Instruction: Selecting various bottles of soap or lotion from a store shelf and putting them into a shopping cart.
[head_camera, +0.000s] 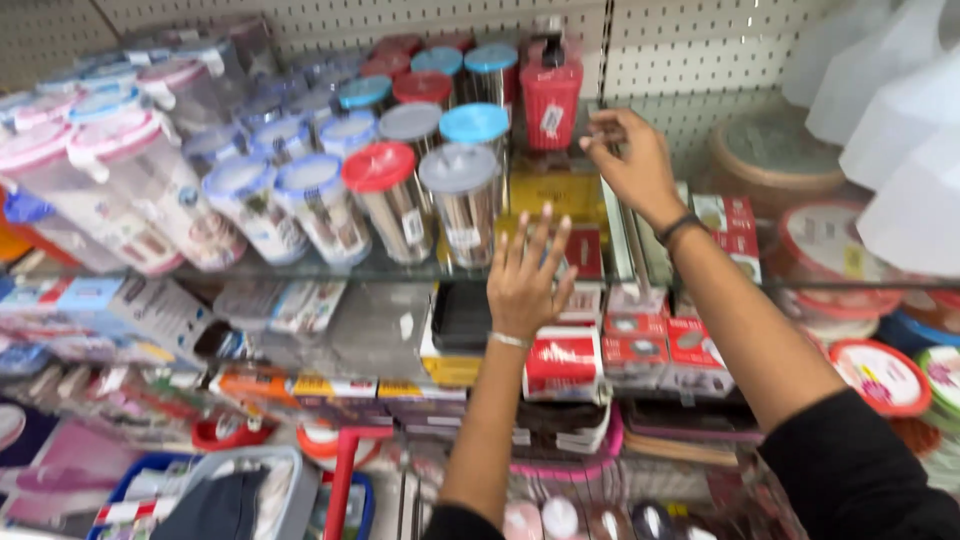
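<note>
Pegboard backs a crowded shop shelf (300, 272) of glass, lined with lidded steel canisters (462, 205) and clear plastic jugs (120, 190). From the head view, the left hand (525, 275) is raised at the shelf edge, fingers spread wide and empty, just in front of the yellow box (556, 192) — near the red boxes (575, 300) below. The right hand (632, 160) reaches higher, fingers loosely curled beside the red container (549, 92); whether it touches is unclear. Reaching well here means slow, separate hands — the canisters stand close.
</note>
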